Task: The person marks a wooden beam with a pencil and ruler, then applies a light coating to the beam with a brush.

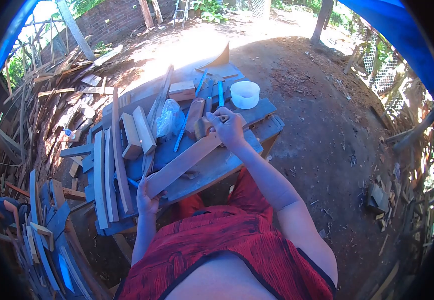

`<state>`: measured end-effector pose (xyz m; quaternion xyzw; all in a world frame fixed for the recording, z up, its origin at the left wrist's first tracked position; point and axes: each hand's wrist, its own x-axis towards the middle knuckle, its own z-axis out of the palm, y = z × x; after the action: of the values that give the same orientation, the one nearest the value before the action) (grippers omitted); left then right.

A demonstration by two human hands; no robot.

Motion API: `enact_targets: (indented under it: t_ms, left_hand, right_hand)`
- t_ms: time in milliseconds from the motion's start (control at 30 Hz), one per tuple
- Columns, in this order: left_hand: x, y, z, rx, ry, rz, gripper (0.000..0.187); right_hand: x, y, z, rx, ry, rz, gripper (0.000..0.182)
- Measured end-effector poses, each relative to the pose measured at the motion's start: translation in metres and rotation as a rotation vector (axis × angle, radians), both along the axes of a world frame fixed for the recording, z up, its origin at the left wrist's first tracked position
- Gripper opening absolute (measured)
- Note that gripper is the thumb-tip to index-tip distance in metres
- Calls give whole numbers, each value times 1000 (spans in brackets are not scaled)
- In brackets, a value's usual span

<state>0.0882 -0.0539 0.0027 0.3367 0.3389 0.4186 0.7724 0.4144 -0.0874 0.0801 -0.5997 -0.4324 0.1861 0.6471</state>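
A long flat wooden board (184, 162) lies slantwise over the near part of the workbench (202, 185). My left hand (149, 197) is wrapped around its lower left end, thumb on the near side. At the board's upper right end, my right hand (231, 131) is closed on a small brown wooden tool (203, 128) with a block-like head, which rests against the board; its exact kind is partly hidden by the fingers. Just beyond are a hammer (221, 92), a reddish wood block (194, 116) and a blue-and-white ruler strip (181, 134).
A white plastic tub (245, 95) stands at the bench's far right. A clear plastic bag (170, 119) sits mid-bench, beside wood blocks (143, 130) and long strips (119, 155). Scrap wood (84, 100) is piled on the left. Another person (9, 210) is at the far left edge.
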Motion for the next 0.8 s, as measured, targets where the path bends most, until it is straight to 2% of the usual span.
enact_targets:
  t_ms: [33, 67, 133, 167, 233, 267, 333, 433, 567, 800]
  left_hand:
    - [0, 0, 0, -4, 8, 9, 51]
    - [0, 0, 0, -4, 9, 9, 51]
    - [1, 0, 0, -6, 3, 15, 50]
    - [0, 0, 0, -6, 4, 15, 50]
    - [0, 1, 0, 0, 12, 9, 50]
    - [0, 0, 1, 1, 13, 8, 50]
    - [1, 0, 3, -5, 14, 3, 50]
    - [0, 0, 2, -2, 15, -4, 50]
    - [0, -1, 3, -8, 9, -2, 50]
    - [-1, 0, 0, -16, 30, 19, 50]
  right_hand:
    - [5, -1, -3, 16, -186, -70, 20]
    - [7, -2, -6, 16, -185, -69, 20]
    - [4, -9, 2, 120, -487, -199, 20]
    - [-1, -12, 6, 120, -486, -199, 20]
    - [-15, -18, 13, 21, 34, 53, 18]
    - [-20, -21, 18, 21, 35, 51, 18]
    - [-28, -24, 26, 8, 293, 218, 19]
    - [-33, -23, 26, -10, 383, 311, 18]
    - [-23, -23, 23, -33, 366, 291, 18]
    - [19, -33, 21, -40, 121, 22, 19]
